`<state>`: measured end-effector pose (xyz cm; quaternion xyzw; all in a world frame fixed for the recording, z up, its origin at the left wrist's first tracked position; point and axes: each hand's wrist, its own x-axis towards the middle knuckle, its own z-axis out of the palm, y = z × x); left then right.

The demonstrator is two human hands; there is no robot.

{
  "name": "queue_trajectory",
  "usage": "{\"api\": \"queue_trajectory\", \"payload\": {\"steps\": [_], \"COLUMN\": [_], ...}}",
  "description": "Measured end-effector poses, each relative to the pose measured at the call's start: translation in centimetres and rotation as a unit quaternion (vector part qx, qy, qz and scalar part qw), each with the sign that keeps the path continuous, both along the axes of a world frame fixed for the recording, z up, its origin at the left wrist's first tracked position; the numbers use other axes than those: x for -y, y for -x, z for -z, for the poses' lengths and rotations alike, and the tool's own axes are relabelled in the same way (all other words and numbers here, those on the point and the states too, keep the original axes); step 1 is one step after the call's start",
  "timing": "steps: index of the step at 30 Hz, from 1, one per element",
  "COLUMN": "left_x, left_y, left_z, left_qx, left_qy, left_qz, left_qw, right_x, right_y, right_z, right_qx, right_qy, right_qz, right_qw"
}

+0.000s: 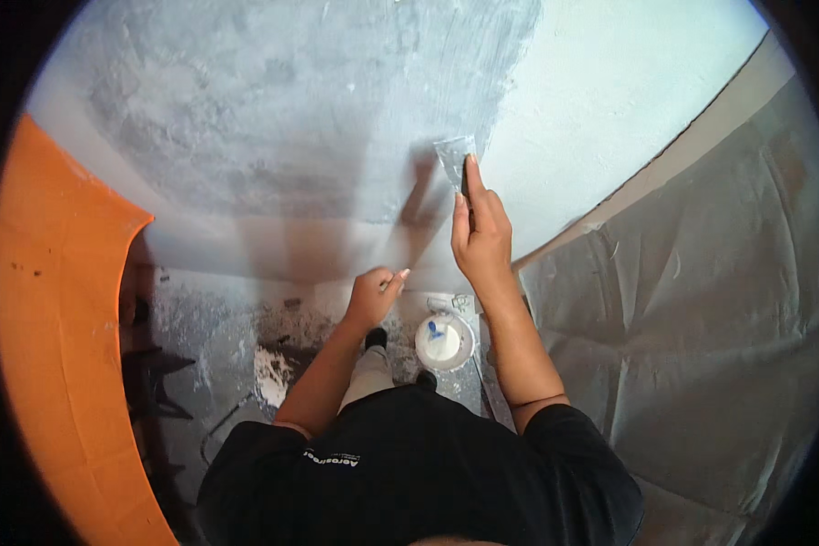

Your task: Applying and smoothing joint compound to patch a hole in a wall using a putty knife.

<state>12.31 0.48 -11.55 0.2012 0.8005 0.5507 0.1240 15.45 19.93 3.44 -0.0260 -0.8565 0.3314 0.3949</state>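
A wall (291, 109) fills the upper view, with a patchy grey-white coat beside a brighter white area at the right. My right hand (480, 232) grips a putty knife (450, 155), its index finger stretched along it, the blade at the wall near the edge of the brighter area. My left hand (378, 291) is closed lower down and to the left, around something I cannot make out. Below and between my hands, a white bucket (450, 350) on the floor holds white paste and a small blue-handled tool (434, 329).
An orange sheet (64, 300) hangs along the left, with dark shapes beside it. A creased grey cover (682, 337) lines the right side. The floor (191, 309) below is smeared with white, with pale debris (271, 373) near my feet (376, 339).
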Motion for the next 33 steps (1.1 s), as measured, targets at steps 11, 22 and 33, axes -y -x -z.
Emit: {"api": "queue_trajectory", "payload": {"steps": [11,22,33], "left_x": [0.1,-2.1,0.4], "left_y": [7.8,10.1,11.1], "left_z": [4.1,1.2,-4.1], "left_qx": [-0.001,0.016,-0.038], "left_qy": [-0.009,-0.109,-0.113], "left_qz": [0.17,0.194,0.179], "left_qw": [0.985,0.975,0.977], "right_x": [4.1,5.8,5.9], "right_y": [5.6,7.3,9.7], "right_z": [-4.9,-5.5,-5.3], "right_qx": [-0.028,-0.031,-0.045], "right_qy": [-0.031,-0.051,-0.036], "right_qz": [0.073,0.108,0.144], "right_qw": [0.996,0.992,0.988]}}
